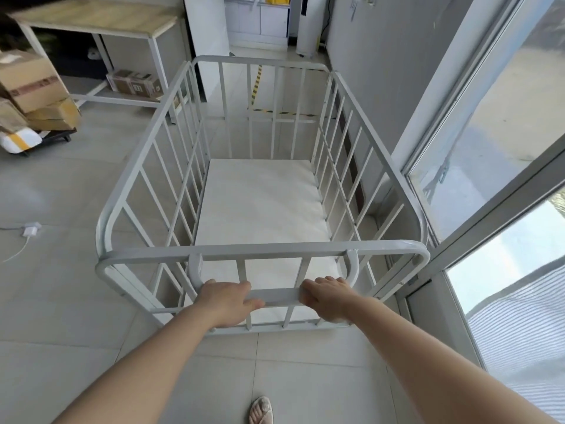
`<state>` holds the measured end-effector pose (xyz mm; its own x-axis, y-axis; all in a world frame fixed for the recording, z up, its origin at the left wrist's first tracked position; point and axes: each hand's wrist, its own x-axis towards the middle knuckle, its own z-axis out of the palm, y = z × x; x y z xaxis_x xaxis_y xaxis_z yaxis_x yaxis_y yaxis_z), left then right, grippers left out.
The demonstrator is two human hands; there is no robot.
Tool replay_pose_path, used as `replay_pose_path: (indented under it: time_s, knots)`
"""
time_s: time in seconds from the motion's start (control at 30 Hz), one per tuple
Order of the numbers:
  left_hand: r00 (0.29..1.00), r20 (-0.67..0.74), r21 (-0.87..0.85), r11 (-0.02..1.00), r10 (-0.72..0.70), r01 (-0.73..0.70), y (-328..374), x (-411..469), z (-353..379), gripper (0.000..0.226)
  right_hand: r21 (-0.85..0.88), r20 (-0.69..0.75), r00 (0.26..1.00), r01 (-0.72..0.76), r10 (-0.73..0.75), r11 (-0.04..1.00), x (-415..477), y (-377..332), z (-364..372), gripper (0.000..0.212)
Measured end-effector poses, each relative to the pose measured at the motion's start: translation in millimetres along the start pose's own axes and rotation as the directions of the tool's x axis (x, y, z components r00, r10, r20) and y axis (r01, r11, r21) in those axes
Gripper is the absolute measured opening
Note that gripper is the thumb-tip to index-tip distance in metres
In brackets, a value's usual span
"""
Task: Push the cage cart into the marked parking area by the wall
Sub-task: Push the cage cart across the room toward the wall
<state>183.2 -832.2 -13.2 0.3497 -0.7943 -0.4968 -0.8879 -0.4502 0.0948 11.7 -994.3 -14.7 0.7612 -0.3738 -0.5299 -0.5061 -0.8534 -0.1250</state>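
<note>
Cage cart (pixel 260 209): white barred metal, one, open top, nothing on its white floor panel. Two bare hands on its single handle bar (pixel 279 296) at the near end. Left hand (pixel 227 301) wrapped around the bar's left part, fingers over the top, thumb pointing right along it. Right hand (pixel 328 298) clamped on the bar's right part, fingers curled over. Short bare stretch of bar between the two hands. Both forearms bare, stretched forward.

Cart sits on the tiled floor (pixel 91 316), its right side just beside the grey wall (pixel 376 87) and the window frame (pixel 452 166). Past the cart's far end, yellow-black striped tape (pixel 255 84) on the floor: one strip running away, one crossing toward the wall.

One sandalled foot (pixel 260 411) at the bottom edge. Left side: one table (pixel 101 16) with wooden top and white legs, one cardboard box (pixel 134 82) under it, a stack of boxes (pixel 33 90) on a low dolly, count unclear. One white plug and cord (pixel 30 231) on the floor at the left edge.
</note>
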Motion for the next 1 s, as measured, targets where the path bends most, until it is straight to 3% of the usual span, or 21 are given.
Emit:
replay_pose_path:
  time_s: [0.63,1.0]
  knots:
    - [0.997,0.043,-0.027,0.998,-0.056,0.057,0,140,-84,0.063,0.005,-0.079,0.996,0.035,-0.035,0.999,116,87,-85,0.037]
    - [0.988,-0.022,-0.009,0.989,-0.150,0.150,-31,198,-126,0.049,-0.019,-0.111,0.989,0.092,-0.094,0.996,193,95,-127,0.039]
